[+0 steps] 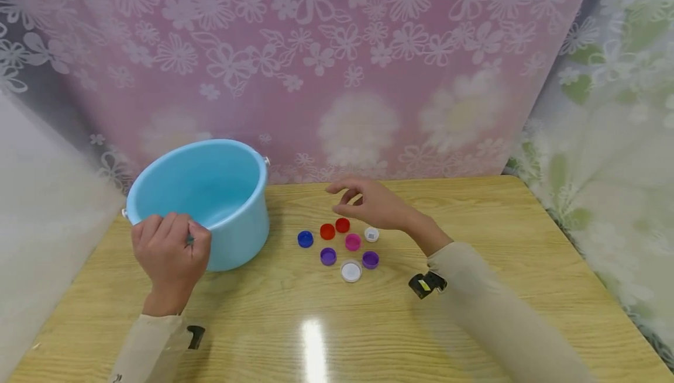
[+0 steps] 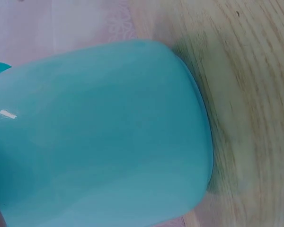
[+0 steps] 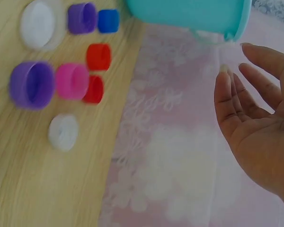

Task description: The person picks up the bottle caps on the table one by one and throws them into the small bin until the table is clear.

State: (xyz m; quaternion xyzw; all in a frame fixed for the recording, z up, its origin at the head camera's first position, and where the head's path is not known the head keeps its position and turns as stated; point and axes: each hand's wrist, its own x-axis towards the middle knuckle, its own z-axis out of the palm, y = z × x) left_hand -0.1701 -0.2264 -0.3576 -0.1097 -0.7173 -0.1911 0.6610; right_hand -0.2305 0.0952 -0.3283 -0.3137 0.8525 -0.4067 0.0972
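My left hand (image 1: 171,248) grips the near rim of a light blue bucket (image 1: 239,228), its fingers curled over the edge. The bucket's side (image 2: 113,132) fills most of the left wrist view. My right hand (image 1: 371,202) hovers just beyond a group of bottle caps, fingers loosely bent and nothing between them; the right wrist view shows the empty palm (image 3: 262,127). The caps include a blue cap (image 1: 305,239), two red caps (image 1: 327,231), a pink cap (image 1: 353,242), two purple caps (image 1: 328,256), a small white cap (image 1: 371,234) and a larger white cap (image 1: 351,271).
All of this is on a wooden table (image 1: 253,324), with the bucket at its back left and the caps near the middle. A pink floral curtain (image 1: 316,79) hangs behind the table. Green and white floral fabric (image 1: 621,196) hangs on the right.
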